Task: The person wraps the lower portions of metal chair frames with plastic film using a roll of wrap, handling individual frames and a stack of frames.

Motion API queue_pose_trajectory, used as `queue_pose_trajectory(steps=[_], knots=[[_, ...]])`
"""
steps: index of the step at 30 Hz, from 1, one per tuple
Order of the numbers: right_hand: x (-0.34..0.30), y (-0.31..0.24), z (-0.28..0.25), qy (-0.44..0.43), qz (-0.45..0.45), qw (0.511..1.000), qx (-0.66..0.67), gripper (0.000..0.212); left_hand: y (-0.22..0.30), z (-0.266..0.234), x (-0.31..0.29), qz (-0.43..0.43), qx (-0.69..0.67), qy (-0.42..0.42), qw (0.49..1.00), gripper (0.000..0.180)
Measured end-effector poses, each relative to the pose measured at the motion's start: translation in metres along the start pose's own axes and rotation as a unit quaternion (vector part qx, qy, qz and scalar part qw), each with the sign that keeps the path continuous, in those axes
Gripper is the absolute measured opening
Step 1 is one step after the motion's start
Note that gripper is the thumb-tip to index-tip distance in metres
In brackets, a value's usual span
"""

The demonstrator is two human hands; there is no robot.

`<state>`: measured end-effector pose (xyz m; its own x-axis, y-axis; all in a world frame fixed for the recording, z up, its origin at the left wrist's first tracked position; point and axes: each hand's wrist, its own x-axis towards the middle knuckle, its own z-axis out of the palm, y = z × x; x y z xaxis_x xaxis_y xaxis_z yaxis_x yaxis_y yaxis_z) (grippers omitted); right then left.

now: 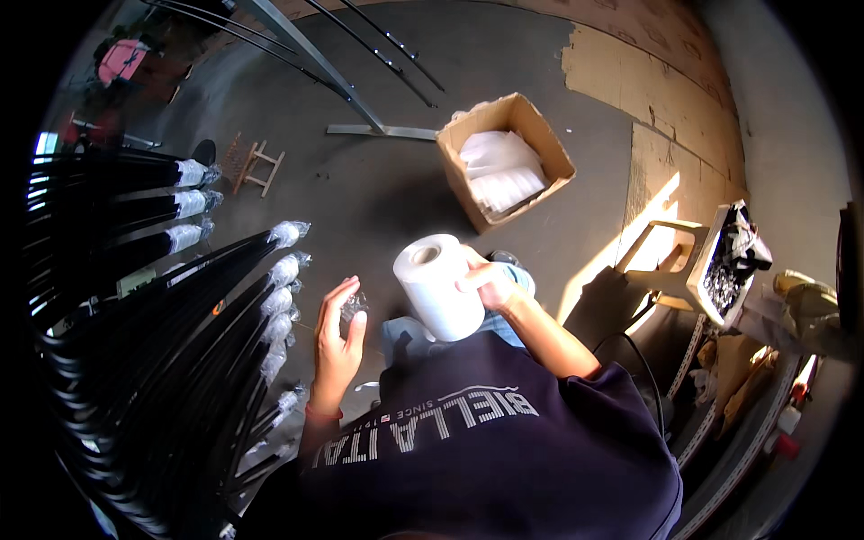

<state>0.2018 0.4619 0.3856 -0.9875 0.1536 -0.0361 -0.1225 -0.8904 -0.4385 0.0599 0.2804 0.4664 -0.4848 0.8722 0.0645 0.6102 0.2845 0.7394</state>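
My right hand (490,283) is closed around the side of a thick roll of white plastic film (441,292), holding it tilted in front of my lap. The roll's cardboard core shows at its upper end. To the left, my left hand (337,346) is raised with thumb and fingers apart. A bit of crinkled clear film (354,304) shows between its thumb and fingers; whether they touch it I cannot tell. Beside that hand are bundles of long black rods (180,333), their near ends wrapped in clear film (284,270).
Ahead on the grey floor stands an open cardboard box (463,175) with white sheets inside. At right is a wooden stool (666,261) beside a tray of dark bits (731,270). A metal stand (360,108) rises at the back; a small wooden stool (263,169) stands at far left.
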Motion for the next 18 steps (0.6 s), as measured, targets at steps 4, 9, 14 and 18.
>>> queue_pose_trajectory(steps=[4,9,14,18], knots=[[-0.014,-0.058,0.009,-0.044,0.015,0.998,-0.039,0.064,0.059,0.054,0.000,-0.066,-0.113,0.037,0.991,0.048],[0.009,-0.133,0.038,-0.139,0.050,0.987,-0.060,0.068,0.136,0.040,0.028,-0.006,0.018,0.106,0.994,0.037],[0.048,-0.185,0.116,-0.396,-0.065,0.912,-0.084,0.072,0.226,-0.012,0.018,0.140,0.067,0.257,0.954,0.035],[0.029,-0.179,0.232,-0.579,-0.028,0.814,-0.052,0.068,0.301,-0.034,-0.051,0.302,0.146,0.444,0.831,0.034]])
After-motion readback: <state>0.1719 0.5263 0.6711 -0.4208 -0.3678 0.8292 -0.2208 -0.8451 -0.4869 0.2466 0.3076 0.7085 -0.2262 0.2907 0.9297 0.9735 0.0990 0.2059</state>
